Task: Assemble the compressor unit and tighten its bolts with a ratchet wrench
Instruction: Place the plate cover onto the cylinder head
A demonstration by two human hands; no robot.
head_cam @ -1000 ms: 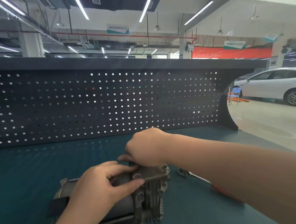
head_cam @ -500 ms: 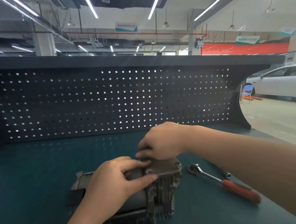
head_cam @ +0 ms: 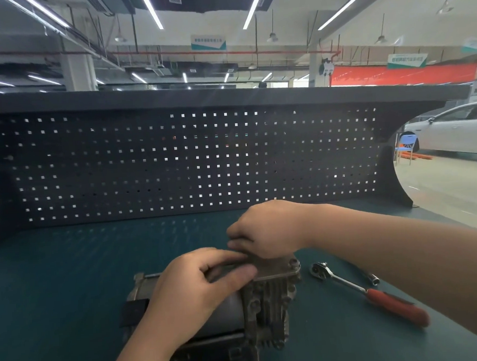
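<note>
The grey metal compressor unit [head_cam: 267,304] lies on the green bench, with a flat cover plate [head_cam: 279,270] on top. A bolt head [head_cam: 292,262] shows at the plate's near right corner. My left hand [head_cam: 193,289] grips the compressor body, its thumb pressed on the plate's edge. My right hand [head_cam: 268,228] hovers over the plate's far left corner. Its fingertips pinch a small part there, seemingly a bolt, mostly hidden by the fingers. The ratchet wrench [head_cam: 361,290], with a red handle, lies on the bench to the right, untouched.
A loose socket [head_cam: 374,278] lies just beyond the wrench shaft. A dark perforated back panel [head_cam: 191,161] closes the rear of the green bench top [head_cam: 70,288]. To the right, the bench ends at open floor with a white car [head_cam: 457,130].
My view has swung to the right, so the whole wrench and the socket now show. Both hands stay on the compressor, and the right fingertips still work at the same plate corner.
</note>
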